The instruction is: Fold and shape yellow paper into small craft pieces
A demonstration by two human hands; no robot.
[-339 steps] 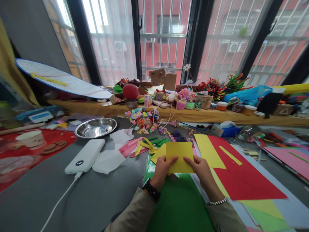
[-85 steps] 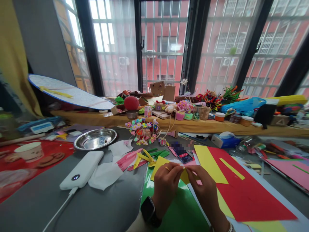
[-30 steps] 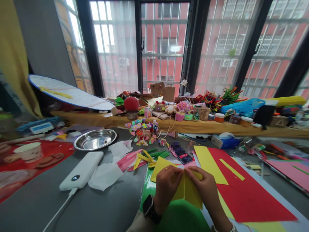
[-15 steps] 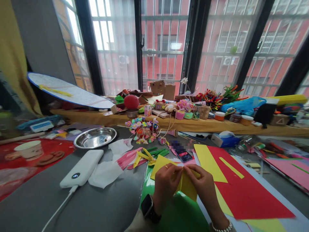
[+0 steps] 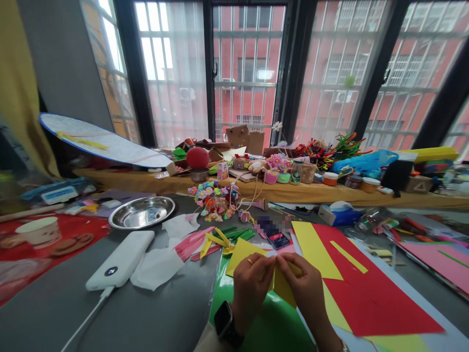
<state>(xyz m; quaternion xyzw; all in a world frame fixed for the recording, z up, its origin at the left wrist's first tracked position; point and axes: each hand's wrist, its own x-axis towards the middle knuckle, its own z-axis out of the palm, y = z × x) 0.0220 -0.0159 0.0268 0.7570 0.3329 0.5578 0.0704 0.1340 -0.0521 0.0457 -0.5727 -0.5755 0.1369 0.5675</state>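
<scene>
My left hand (image 5: 252, 278) and my right hand (image 5: 302, 278) meet fingertip to fingertip, each pinching a piece of yellow paper (image 5: 284, 288). Part of that paper hangs down between the hands, and my fingers hide its upper edge. Another yellow paper area (image 5: 244, 252) shows just behind my left hand; whether it is the same piece, I cannot tell. Beneath lies a shiny green sheet (image 5: 271, 322). Folded yellow strips (image 5: 216, 239) and green strips (image 5: 238, 233) rest beyond my left hand. A phone (image 5: 277, 238) lies past my fingertips.
To the right, a red sheet (image 5: 388, 293) carries a narrow yellow strip (image 5: 348, 256). On the left are a white power bank (image 5: 122, 261) with its cable, white paper scraps (image 5: 157, 266) and a metal plate (image 5: 141, 226). A beaded flower basket (image 5: 216, 200) stands behind.
The view has shifted slightly, so the scene sits a little lower and further left. Both hands stay together, still pinching the yellow paper.
</scene>
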